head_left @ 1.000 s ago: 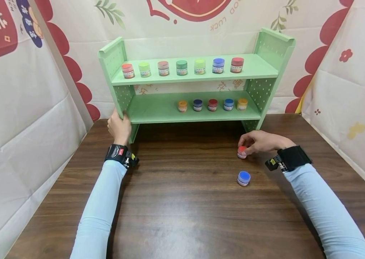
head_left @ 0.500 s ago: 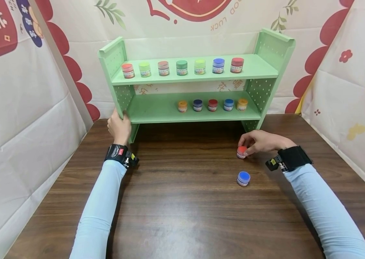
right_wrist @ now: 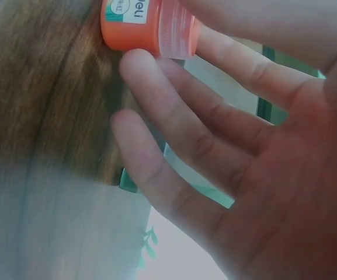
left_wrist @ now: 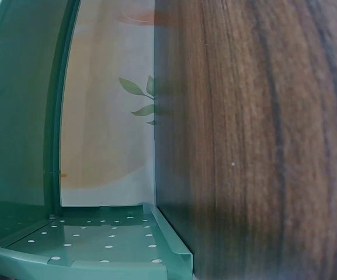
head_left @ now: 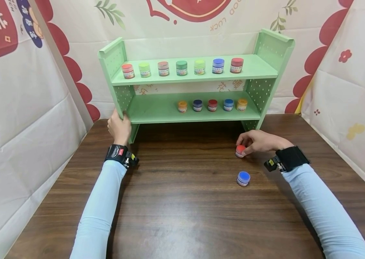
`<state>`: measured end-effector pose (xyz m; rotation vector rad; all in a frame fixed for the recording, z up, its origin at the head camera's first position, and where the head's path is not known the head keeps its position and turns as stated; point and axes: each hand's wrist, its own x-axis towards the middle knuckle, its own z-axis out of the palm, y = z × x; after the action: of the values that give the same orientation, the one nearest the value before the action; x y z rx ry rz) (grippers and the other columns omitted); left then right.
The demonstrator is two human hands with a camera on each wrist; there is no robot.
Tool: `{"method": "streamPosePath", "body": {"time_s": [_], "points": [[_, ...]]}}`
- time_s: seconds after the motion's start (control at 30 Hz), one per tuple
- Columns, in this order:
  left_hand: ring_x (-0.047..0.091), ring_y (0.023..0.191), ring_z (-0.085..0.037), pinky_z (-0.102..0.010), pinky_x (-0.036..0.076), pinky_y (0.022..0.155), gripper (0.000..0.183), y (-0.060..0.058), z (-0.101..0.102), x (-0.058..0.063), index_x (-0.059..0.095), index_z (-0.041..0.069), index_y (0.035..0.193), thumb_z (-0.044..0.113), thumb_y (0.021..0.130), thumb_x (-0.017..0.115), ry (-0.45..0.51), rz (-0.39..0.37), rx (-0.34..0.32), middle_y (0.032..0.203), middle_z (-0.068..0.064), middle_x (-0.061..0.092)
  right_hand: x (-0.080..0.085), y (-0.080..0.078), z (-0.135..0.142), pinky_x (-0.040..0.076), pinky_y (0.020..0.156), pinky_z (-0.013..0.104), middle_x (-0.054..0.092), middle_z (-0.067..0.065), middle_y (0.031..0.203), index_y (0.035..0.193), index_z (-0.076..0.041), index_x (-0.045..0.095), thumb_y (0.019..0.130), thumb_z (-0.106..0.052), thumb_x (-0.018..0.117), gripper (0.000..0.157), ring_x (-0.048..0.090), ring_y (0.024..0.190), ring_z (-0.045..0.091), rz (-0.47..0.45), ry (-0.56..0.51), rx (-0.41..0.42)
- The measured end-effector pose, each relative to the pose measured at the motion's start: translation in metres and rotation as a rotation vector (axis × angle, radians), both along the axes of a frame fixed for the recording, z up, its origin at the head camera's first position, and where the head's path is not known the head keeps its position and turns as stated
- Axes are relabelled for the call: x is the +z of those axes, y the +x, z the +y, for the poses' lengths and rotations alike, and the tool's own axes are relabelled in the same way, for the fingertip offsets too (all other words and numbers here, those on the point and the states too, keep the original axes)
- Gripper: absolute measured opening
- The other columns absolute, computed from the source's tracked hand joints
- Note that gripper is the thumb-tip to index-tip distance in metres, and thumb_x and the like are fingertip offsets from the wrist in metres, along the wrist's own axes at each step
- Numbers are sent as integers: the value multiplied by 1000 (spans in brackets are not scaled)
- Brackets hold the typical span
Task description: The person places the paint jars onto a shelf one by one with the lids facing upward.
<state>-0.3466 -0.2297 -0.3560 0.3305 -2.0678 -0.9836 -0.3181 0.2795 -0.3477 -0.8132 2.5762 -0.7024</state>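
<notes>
My left hand (head_left: 119, 128) grips the lower left side panel of a green two-tier shelf (head_left: 189, 118); the left wrist view shows the perforated panel but no fingers. My right hand (head_left: 260, 141) pinches a small paint jar with a red lid (head_left: 240, 151) at the tabletop, in front of the shelf's right leg. Up close in the right wrist view, the paint jar (right_wrist: 134, 26) is orange-red with a clear lid, and the lower fingers spread beside it. Nearer to me stands a blue-lidded paint jar (head_left: 243, 178), apart from the hand.
On the upper tier stands a row of several paint jars, among them a dark green one (head_left: 181, 67). Several smaller jars, including a yellow-orange one (head_left: 242, 104), line the lower tier toward the right. The dark wooden table (head_left: 182, 201) meets printed white cloth (head_left: 347, 108).
The right hand and the red-lidded paint jar have shifted slightly to the left across the table. My left hand keeps its place on the shelf.
</notes>
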Motion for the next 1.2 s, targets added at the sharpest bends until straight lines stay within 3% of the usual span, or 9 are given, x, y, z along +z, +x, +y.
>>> {"method": "streamPosePath", "body": {"time_s": [0.8,1.2], "points": [[70,103,-49,-62,49,79,17,0,0,0,66,10,106,22,99,56,1,-3,-4,114,-20,76,-4,-1,1,56,73,31,71,14,105,126,0,64,96,-3,66,31,67,85,24,-50,-59,-22],[71,103,-48,-62,49,79,16,0,0,0,65,10,104,21,99,56,2,1,0,112,-20,76,6,2,-4,55,73,29,73,12,108,128,0,65,94,3,63,34,66,87,20,40,-56,-18]]}}
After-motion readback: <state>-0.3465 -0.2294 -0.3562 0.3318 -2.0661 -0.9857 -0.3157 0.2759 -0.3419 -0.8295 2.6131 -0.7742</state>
